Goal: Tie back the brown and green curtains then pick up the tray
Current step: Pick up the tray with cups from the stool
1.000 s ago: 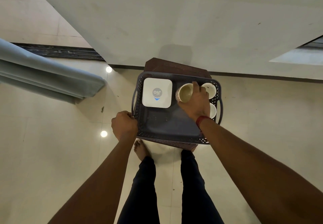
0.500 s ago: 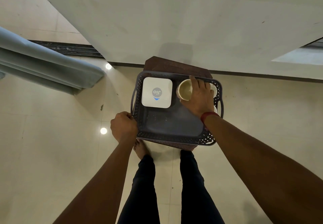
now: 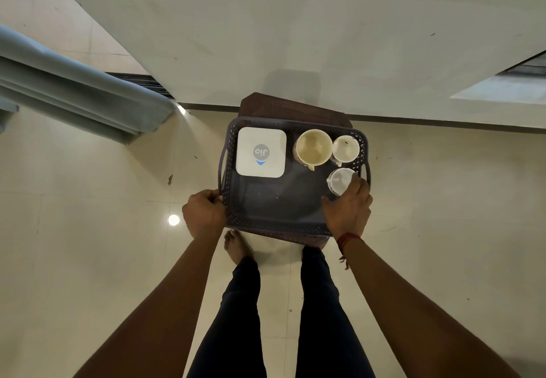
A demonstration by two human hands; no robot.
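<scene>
Head camera view, looking straight down: a person stood barefoot on pale floor tiles (image 3: 88, 259) before a dark plastic tray (image 3: 277, 228) with lattice sides, which sat on a brown stool (image 3: 295, 109) set against a white wall (image 3: 295, 38).

The left hand (image 3: 204, 213) gripped the tray at its near left corner, fingers curled round the rim just below the left handle. The right hand (image 3: 348, 209) lay over the tray's near right corner, thumb reaching inside the tray and fingers bent over the rim by the right handle. Whether that hand had closed on the rim could not be told. A red thread (image 3: 347, 239) circled the right wrist.

Inside the tray, a white square Jio box (image 3: 261, 152) lay flat in the far left part. A large cream mug (image 3: 313, 146) stood upright in the far middle, with a small white cup (image 3: 345, 148) just beside it in the far right corner. A clear cup (image 3: 339, 181) stood nearer, on the tray's right side, partly hidden under the right hand's fingers.

Well to the left of the tray and beyond it, a grey-green curtain (image 3: 82, 94) hung in gathered folds. The person's legs, in dark trousers (image 3: 245, 304), stood just short of the tray's near edge, one bare foot (image 3: 236, 244) showing below the near left corner.
</scene>
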